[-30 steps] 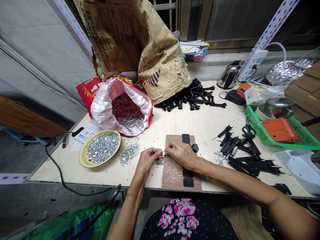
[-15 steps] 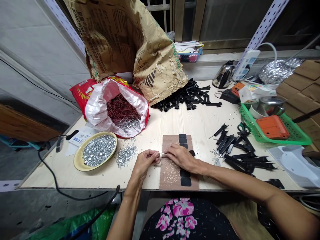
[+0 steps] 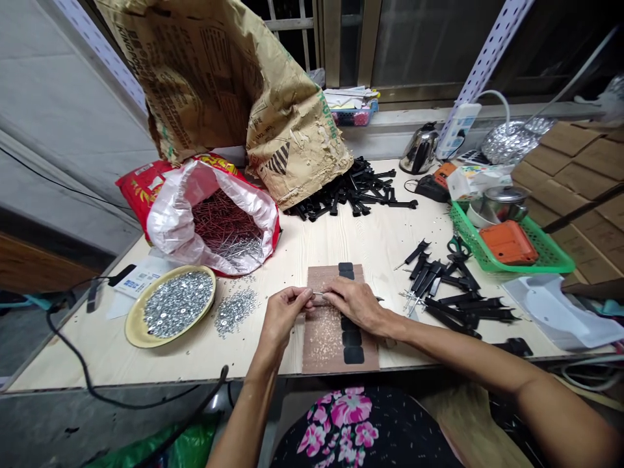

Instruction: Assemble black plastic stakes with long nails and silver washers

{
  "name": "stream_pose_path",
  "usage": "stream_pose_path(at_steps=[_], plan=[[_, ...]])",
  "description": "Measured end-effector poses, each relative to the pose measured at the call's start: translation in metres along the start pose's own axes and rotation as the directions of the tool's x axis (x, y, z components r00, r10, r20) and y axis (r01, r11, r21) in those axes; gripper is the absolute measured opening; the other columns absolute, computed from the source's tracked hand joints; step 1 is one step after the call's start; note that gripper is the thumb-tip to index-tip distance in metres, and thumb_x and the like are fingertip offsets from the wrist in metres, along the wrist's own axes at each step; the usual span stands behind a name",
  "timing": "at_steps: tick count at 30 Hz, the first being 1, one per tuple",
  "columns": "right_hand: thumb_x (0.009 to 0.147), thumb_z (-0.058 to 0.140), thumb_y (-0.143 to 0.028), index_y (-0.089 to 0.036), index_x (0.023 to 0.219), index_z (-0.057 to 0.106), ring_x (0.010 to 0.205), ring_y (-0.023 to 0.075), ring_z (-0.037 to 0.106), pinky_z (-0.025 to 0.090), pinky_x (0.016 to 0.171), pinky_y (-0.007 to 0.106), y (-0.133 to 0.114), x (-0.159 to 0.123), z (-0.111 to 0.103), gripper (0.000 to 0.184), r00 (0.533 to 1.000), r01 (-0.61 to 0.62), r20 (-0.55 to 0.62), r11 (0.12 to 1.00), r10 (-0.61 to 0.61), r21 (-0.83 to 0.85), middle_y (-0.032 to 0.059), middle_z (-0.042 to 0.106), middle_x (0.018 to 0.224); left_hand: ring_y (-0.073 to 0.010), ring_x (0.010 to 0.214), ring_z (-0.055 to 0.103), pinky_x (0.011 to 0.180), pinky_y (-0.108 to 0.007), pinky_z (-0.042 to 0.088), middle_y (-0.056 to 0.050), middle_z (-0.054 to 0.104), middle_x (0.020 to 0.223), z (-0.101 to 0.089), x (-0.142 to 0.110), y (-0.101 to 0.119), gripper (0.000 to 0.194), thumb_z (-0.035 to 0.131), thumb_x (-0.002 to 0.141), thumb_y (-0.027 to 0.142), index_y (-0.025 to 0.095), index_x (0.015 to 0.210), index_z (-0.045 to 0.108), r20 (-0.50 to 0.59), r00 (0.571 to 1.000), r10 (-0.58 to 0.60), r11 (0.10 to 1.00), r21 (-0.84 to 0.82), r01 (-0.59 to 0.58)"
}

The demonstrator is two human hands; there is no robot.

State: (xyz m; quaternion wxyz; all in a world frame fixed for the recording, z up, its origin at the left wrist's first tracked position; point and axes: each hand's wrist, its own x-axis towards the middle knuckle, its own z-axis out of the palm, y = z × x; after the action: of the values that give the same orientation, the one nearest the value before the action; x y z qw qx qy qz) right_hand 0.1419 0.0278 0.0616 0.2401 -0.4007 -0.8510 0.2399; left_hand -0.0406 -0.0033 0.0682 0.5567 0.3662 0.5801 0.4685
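My left hand point(image 3: 283, 315) and my right hand point(image 3: 353, 302) meet over a brown board point(image 3: 324, 341) with black pads near the table's front edge. Between their pinched fingertips runs a thin metal nail point(image 3: 318, 296). The right hand also covers a black plastic piece, mostly hidden under its fingers. A small heap of silver washers point(image 3: 234, 303) lies just left of my left hand, beside a yellow plate point(image 3: 170, 305) full of the same washers.
A red-and-white bag of nails point(image 3: 214, 221) and a torn brown paper sack point(image 3: 229, 91) stand at the back left. Black plastic parts point(image 3: 353, 188) pile behind; assembled ones point(image 3: 453, 292) lie right. A green basket point(image 3: 517, 253) sits far right. A black cable point(image 3: 88, 377) crosses the left edge.
The view has shifted, so everything sits further left in the frame. Both hands stay pinched together over the brown board; the right hand now hides the black piece more.
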Motion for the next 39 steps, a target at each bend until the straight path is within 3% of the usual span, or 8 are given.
stream_pose_path(at_steps=[7, 16, 20, 23, 28, 33, 37, 39], plan=[[0.094, 0.047, -0.031, -0.020, 0.094, 0.061, 0.082, 0.0131, 0.058, 0.043, 0.071, 0.024, 0.017, -0.019, -0.021, 0.018, 0.996, -0.066, -0.055, 0.998, 0.067, 0.009, 0.0017, 0.062, 0.089, -0.0101, 0.055, 0.060, 0.058, -0.024, 0.052, -0.008, 0.068, 0.075, 0.023, 0.007, 0.001, 0.047, 0.071, 0.067, 0.050, 0.007, 0.088, 0.068, 0.112, 0.974, -0.197, 0.952, -0.217, 0.217], [0.094, 0.045, -0.034, -0.019, 0.089, 0.063, 0.082, 0.0147, 0.052, 0.037, 0.060, 0.022, 0.074, -0.010, -0.037, 0.024, 0.997, -0.058, -0.063, 0.967, 0.043, -0.249, 0.0036, 0.058, 0.086, -0.0073, 0.048, 0.042, 0.044, -0.019, 0.035, -0.001, 0.059, 0.068, 0.030, 0.008, -0.020, 0.050, 0.050, 0.082, 0.055, 0.012, 0.104, 0.066, -0.087, 0.991, 0.099, 0.980, 0.180, -0.082], [0.097, 0.038, -0.021, -0.015, 0.085, 0.060, 0.076, 0.0133, 0.047, 0.036, 0.056, 0.021, 0.074, -0.032, -0.030, 0.026, 0.970, 0.239, 0.115, 0.927, -0.214, -0.289, 0.0027, 0.057, 0.078, -0.0146, 0.062, 0.054, 0.062, -0.027, 0.045, -0.003, 0.063, 0.076, 0.036, 0.007, -0.033, 0.046, 0.044, 0.086, 0.052, 0.016, 0.102, 0.068, -0.109, 0.953, 0.281, 0.863, 0.464, -0.201], [0.096, 0.035, -0.013, -0.016, 0.085, 0.059, 0.075, 0.0127, 0.046, 0.035, 0.055, 0.021, 0.066, -0.047, -0.031, 0.026, 0.816, 0.563, 0.297, 0.798, -0.496, -0.215, 0.0014, 0.056, 0.077, -0.0181, 0.076, 0.059, 0.074, -0.030, 0.045, -0.004, 0.066, 0.086, 0.039, 0.007, -0.039, 0.042, 0.041, 0.089, 0.047, 0.019, 0.101, 0.068, -0.090, 0.924, 0.372, 0.777, 0.574, -0.257], [0.097, 0.037, -0.019, -0.013, 0.080, 0.057, 0.069, 0.0120, 0.045, 0.036, 0.052, 0.021, 0.075, -0.032, -0.045, 0.027, 0.961, 0.277, 0.108, 0.906, -0.256, -0.319, 0.0022, 0.054, 0.072, -0.0190, 0.081, 0.061, 0.077, -0.031, 0.046, -0.004, 0.068, 0.090, 0.039, 0.007, -0.041, 0.039, 0.040, 0.090, 0.044, 0.020, 0.104, 0.067, -0.068, 0.916, 0.395, 0.738, 0.618, -0.272], [0.096, 0.034, -0.013, -0.015, 0.084, 0.057, 0.075, 0.0119, 0.047, 0.035, 0.053, 0.020, 0.076, -0.031, -0.043, 0.026, 0.759, 0.633, 0.337, 0.752, -0.557, -0.182, 0.0018, 0.055, 0.079, -0.0187, 0.080, 0.062, 0.075, -0.030, 0.047, -0.004, 0.068, 0.087, 0.040, 0.007, -0.039, 0.038, 0.042, 0.089, 0.044, 0.020, 0.099, 0.068, -0.081, 0.921, 0.380, 0.747, 0.614, -0.254], [0.097, 0.033, -0.017, -0.013, 0.085, 0.056, 0.073, 0.0113, 0.045, 0.035, 0.051, 0.019, 0.075, -0.026, -0.044, 0.027, 0.924, 0.376, 0.188, 0.885, -0.334, -0.274, 0.0023, 0.053, 0.077, -0.0183, 0.081, 0.062, 0.077, -0.030, 0.046, -0.003, 0.068, 0.087, 0.040, 0.007, -0.039, 0.037, 0.043, 0.088, 0.045, 0.020, 0.100, 0.068, -0.101, 0.922, 0.373, 0.754, 0.612, -0.238], [0.097, 0.032, -0.014, -0.013, 0.083, 0.056, 0.074, 0.0113, 0.046, 0.035, 0.052, 0.019, 0.074, -0.027, -0.042, 0.027, 0.889, 0.447, 0.232, 0.856, -0.394, -0.261, 0.0020, 0.053, 0.077, -0.0180, 0.080, 0.062, 0.077, -0.030, 0.046, -0.003, 0.068, 0.087, 0.041, 0.008, -0.040, 0.038, 0.042, 0.089, 0.045, 0.020, 0.101, 0.068, -0.111, 0.923, 0.369, 0.764, 0.602, -0.233]])
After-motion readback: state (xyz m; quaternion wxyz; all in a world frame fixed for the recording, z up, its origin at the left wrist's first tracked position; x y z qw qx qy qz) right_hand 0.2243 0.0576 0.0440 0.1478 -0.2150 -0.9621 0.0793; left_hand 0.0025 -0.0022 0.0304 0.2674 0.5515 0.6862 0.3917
